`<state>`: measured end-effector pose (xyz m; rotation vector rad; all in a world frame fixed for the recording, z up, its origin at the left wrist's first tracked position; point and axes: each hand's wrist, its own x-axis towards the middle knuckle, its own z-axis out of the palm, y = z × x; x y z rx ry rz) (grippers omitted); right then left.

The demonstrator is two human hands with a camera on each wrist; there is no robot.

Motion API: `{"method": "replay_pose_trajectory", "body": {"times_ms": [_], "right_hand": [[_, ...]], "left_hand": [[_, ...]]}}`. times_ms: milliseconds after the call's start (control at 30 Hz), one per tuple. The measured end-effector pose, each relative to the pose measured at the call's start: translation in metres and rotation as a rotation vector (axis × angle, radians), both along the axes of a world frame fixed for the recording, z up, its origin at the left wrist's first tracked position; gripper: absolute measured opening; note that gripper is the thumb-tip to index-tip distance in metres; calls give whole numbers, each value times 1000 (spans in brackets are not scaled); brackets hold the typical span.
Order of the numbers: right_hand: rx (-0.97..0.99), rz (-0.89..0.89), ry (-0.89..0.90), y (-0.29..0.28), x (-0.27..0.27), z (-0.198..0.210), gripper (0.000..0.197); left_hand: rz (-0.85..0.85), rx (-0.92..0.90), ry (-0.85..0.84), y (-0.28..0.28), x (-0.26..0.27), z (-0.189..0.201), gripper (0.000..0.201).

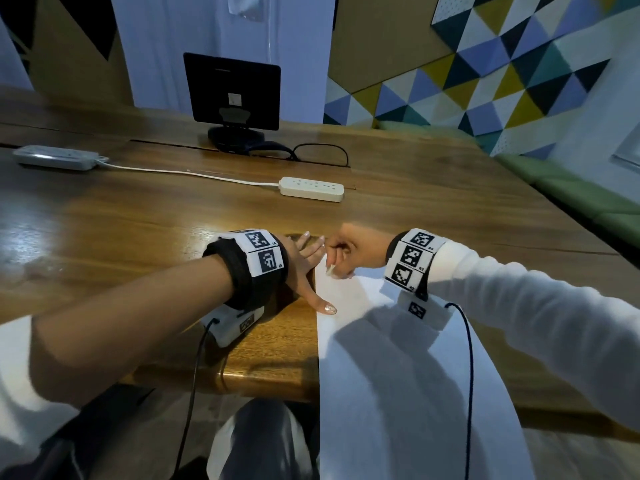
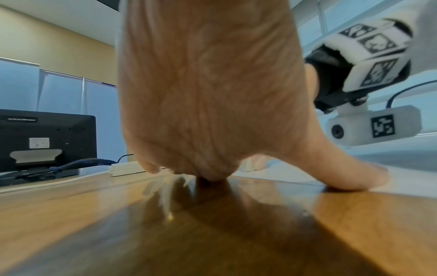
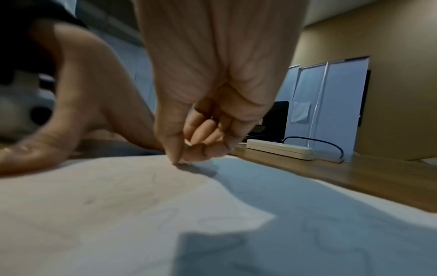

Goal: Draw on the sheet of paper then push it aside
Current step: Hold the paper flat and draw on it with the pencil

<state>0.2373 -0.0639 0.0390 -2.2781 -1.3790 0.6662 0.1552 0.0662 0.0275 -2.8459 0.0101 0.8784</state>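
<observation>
On the wooden table (image 1: 145, 216), working from the left, the left hand (image 1: 304, 268) lies flat with fingers straight and spread, the thumb (image 1: 323, 306) stretched out so that its tip presses the left edge of the sheet of paper (image 1: 374, 358) while the palm sits on bare wood beside it. Just to its right, the right hand (image 1: 349, 247) hangs over the sheet's far left corner with thumb and fingers curled together in a pinch on a small pale drawing tool (image 1: 329, 270), its tip at or just above the paper (the right wrist view is too blurred to name the tool or to say whether it touches). The sheet lies at the table's near edge and hangs well over it toward the person's lap, and faint lines already show on it in the right wrist view. That overhang looks the main risk: only the thumb pins the paper, so a firm stroke could drag or swivel it, and a careless push aside could tip it off the edge. The right sleeve (image 1: 519, 306) also lies across the sheet and could smear or shift it. No containers are in view; farther back rest two power strips (image 1: 311, 188) and a small monitor (image 1: 232, 91).
</observation>
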Motion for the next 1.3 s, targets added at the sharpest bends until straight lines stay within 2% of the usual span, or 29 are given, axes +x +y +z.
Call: {"method": "replay_pose_trajectory", "body": {"times_ms": [100, 200, 333, 467, 567, 733, 833, 867, 1000, 1133, 1267, 1300], "right_hand": [[5, -3, -56, 2, -3, -2, 13], [-22, 71, 51, 0, -5, -2, 9], [33, 3, -47, 8, -4, -5, 12], [9, 43, 62, 4, -6, -5, 10], [25, -49, -66, 5, 2, 0, 9], [-83, 90, 31, 1, -4, 4, 9], [-25, -17, -141, 5, 5, 5, 6], [-29, -23, -145, 4, 5, 5, 6], [-127, 91, 31, -5, 1, 6, 8], [-43, 0, -90, -3, 8, 3, 16], [-115, 92, 73, -10, 3, 5, 8], [-103, 70, 49, -10, 6, 4, 8]], "left_hand": [[3, 2, 12, 1, 0, 1, 125], [17, -19, 31, 1, -1, 2, 124], [41, -20, 64, -3, -3, 7, 119], [51, -34, 61, -3, -4, 8, 118], [45, -44, 40, -1, 0, 2, 125], [44, -52, 37, 0, 1, 2, 125], [37, -39, 30, 0, 2, -1, 126], [34, -39, 28, 0, 2, 0, 126], [27, -40, 14, 1, 0, 0, 126], [31, -28, 19, -2, -2, 1, 124], [37, -28, 18, -2, 0, 2, 126], [39, -29, 18, -2, 1, 2, 126]]}}
